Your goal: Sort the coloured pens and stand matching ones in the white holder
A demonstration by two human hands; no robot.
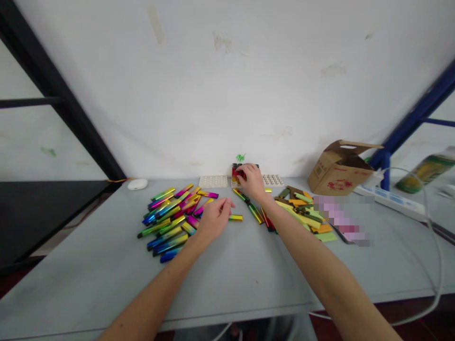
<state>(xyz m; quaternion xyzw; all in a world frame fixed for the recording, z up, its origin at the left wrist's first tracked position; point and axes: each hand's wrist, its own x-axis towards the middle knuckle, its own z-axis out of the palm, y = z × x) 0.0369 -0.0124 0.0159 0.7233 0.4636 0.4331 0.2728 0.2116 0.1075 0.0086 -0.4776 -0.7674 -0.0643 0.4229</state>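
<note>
My right hand [253, 181] reaches to the back of the table, its fingers curled at the top of a shiny red-and-yellow tube [234, 176] among several black-topped ones standing in a white holed rack [273, 181]. My left hand [214, 219] hovers nearer, thumb and fingers pinched together; whatever is between them is too small or hidden to tell. Behind it, the end of a yellow tube [236, 218] sticks out to the right. Left of that hand lies a pile of glossy blue, green, yellow and pink tubes [170, 222]. A few green-and-yellow tubes [254, 211] lie between my arms.
Flat yellow, green and orange pieces [313, 215] are heaped right of my right forearm. Beyond them are a phone [341, 222], partly blurred, an open cardboard box [337, 173] and a power strip [394, 201]. A white cable [439, 255] loops down the right side. A white case [137, 184] sits back left.
</note>
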